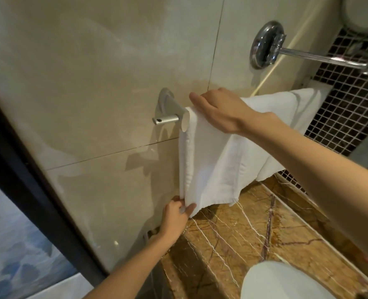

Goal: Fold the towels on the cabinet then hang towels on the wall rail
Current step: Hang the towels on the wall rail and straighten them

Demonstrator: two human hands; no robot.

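Our right hand [219,111] lies flat and open on the white towel [217,160] draped over the wall rail [168,120]. Below it, our left hand [176,214] pinches the towel's lower corner, above the marble table [243,229].

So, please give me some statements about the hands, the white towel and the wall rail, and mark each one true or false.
1. The white terry towel hangs over the matte silver wall rail. True.
2. The left hand pinches the towel's lower corner. True.
3. The right hand is on the brown marble countertop. False: it rests on top of the towel at the rail.
4. The towel is dark blue. False: it is white.
5. A shiny chrome arm sticks out from the wall above the towel. True.
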